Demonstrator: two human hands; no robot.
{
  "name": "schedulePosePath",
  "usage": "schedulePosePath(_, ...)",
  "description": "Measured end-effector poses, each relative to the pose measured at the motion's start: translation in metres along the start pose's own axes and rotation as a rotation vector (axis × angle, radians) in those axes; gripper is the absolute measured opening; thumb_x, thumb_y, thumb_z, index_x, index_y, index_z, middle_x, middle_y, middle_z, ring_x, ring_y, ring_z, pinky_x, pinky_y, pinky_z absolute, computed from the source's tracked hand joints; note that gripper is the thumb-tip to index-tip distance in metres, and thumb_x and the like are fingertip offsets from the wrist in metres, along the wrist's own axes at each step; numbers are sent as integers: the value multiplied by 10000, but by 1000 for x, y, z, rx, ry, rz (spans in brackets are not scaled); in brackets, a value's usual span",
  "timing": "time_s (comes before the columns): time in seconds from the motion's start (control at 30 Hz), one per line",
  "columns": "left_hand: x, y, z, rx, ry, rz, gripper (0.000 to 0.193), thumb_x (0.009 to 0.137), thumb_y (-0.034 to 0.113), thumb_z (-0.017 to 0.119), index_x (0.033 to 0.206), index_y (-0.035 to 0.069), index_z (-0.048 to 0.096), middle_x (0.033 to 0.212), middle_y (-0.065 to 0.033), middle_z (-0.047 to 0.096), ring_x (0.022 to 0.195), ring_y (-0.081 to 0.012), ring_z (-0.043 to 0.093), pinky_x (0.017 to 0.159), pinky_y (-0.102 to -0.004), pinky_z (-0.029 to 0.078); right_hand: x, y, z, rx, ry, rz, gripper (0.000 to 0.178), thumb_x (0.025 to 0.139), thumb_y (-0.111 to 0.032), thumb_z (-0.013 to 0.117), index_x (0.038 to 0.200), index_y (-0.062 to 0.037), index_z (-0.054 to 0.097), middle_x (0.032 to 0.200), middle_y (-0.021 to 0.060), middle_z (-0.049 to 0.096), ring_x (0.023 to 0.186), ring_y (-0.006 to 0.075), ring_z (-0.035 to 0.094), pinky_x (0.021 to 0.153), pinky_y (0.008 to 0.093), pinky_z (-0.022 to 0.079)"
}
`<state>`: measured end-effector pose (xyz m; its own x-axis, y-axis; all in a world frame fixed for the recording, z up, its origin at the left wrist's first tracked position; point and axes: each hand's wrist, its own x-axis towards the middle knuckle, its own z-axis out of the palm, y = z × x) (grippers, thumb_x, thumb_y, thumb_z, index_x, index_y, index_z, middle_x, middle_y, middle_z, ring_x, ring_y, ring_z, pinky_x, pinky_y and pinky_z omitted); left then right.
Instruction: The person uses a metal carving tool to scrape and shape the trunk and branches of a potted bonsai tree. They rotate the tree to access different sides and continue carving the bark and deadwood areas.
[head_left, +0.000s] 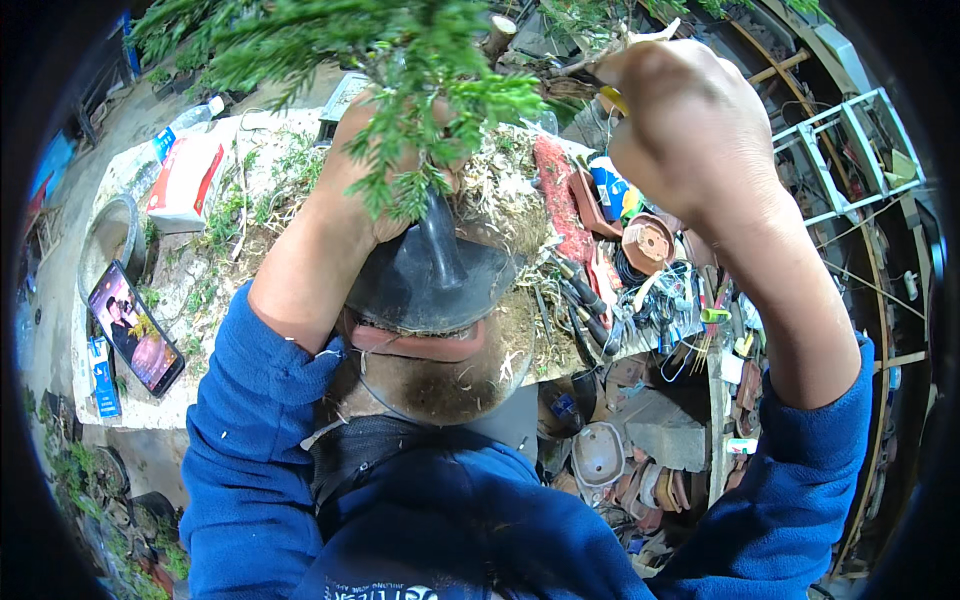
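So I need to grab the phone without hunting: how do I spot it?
Start at the pale worktable and follow its left edge. The phone lies there flat, beside a grey round tub. It alone has a lit, colourful screen.

Green-needled bonsai [400, 60] in black pot [430, 275] (raised, close to camera)

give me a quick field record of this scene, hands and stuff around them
left hand: buried in green foliage of a small tree, grip hidden
right hand: raised, closed on a yellow-handled tool
pot: dark, under the foliage
bench: littered with clippings
phone: lit, at bench's left edge
tools: heaped to the right
sleeves: blue
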<state>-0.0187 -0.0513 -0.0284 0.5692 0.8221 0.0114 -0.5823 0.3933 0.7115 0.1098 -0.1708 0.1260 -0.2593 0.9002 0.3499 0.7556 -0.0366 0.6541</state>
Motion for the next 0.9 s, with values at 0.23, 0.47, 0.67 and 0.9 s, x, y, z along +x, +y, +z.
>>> schedulePosePath(0.23,0,6,7,70,79,-24,219,997,17,527,1199,-50,474,867,-122,557,624,-199,591,472,-274,424,-12,33,-2,350,-192,200,510,752,52,633,1228,-79,761,1074,217,753,922,299,747,897,410,584)
schedulePosePath(0.47,-5,11,14,136,58,-18,110,1007,20,477,1072,-55,525,817,-92,523,622,-182,577,477,-274,415,48,0,-51,2,-850,317,258,835,-127,692,1054,-15,770,1047,197,759,1005,292,754,900,373,603)
schedulePosePath(0.67,-4,10,17,92,171,-54,93,995,18,481,1032,-38,545,737,-57,498,584,-167,543,468,-262,397,53,-7,-95,41,-814,26,184,855,-73,641,978,-10,762,965,163,767,930,287,761,866,399,596)
schedulePosePath(0.9,-4,12,18,178,120,-38,105,999,16,465,1016,-44,550,747,-61,505,579,-148,501,477,-271,379,19,-8,-76,-13,-414,-101,163,851,-70,620,927,-12,753,919,176,757,895,305,755,819,411,595)
